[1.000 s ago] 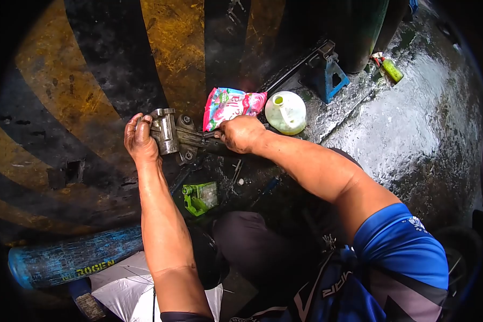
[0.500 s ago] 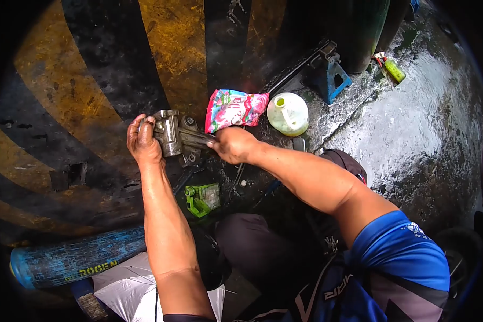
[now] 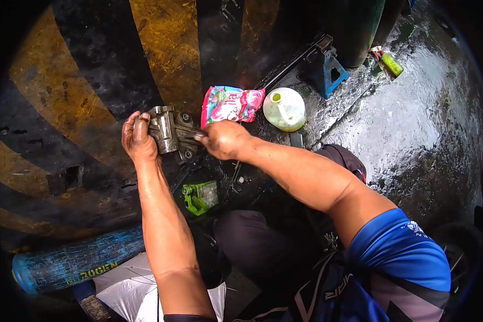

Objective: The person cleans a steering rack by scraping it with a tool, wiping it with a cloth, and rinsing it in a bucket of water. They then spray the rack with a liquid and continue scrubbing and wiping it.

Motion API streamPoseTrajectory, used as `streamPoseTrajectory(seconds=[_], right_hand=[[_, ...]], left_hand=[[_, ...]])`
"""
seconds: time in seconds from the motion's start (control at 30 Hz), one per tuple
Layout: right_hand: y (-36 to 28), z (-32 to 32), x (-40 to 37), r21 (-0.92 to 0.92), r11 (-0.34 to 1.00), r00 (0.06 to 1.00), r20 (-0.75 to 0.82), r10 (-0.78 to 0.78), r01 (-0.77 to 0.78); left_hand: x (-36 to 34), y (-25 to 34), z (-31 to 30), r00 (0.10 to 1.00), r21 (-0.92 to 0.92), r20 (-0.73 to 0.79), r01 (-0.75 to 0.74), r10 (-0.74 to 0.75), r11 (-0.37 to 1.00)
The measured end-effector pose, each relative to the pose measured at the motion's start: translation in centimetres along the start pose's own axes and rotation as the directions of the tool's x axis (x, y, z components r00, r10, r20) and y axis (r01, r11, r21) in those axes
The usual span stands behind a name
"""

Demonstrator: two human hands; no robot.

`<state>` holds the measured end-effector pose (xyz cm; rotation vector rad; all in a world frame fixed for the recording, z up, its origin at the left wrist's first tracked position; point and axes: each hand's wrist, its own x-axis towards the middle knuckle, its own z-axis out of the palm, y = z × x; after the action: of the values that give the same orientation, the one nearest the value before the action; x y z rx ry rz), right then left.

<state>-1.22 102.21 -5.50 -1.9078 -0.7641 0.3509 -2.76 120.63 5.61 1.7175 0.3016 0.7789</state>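
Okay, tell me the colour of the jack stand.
The jack stand is blue; head view.

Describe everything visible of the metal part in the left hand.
The metal part looks grey, dull and grimy: a thick cylinder with raised rims, beside a bracket with two round, holed ends. The left hand grips one side; opposite, the right hand holds a dark bar against it. Whether it rests on anything is hidden.

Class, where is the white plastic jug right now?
In the head view, the white plastic jug sits on the floor, just right of the pink packet and beyond the right forearm.
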Motion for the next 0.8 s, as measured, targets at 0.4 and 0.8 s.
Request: streamPoseTrajectory(seconds=[0.4, 0.8], right_hand=[[0.7, -0.9, 0.3, -0.058, 0.996, 0.997, -0.018, -0.07, 0.069], [-0.8, 0.1, 2.4, 0.213, 0.973, 0.996, -0.04, -0.076, 0.083]], left_hand=[[0.1, -0.5, -0.5, 1.0, -0.104, 0.003, -0.017, 0.017, 0.994], [-0.1, -1.1, -2.2, 0.998, 0.004, 0.059, 0.016, -0.016, 1.0]])
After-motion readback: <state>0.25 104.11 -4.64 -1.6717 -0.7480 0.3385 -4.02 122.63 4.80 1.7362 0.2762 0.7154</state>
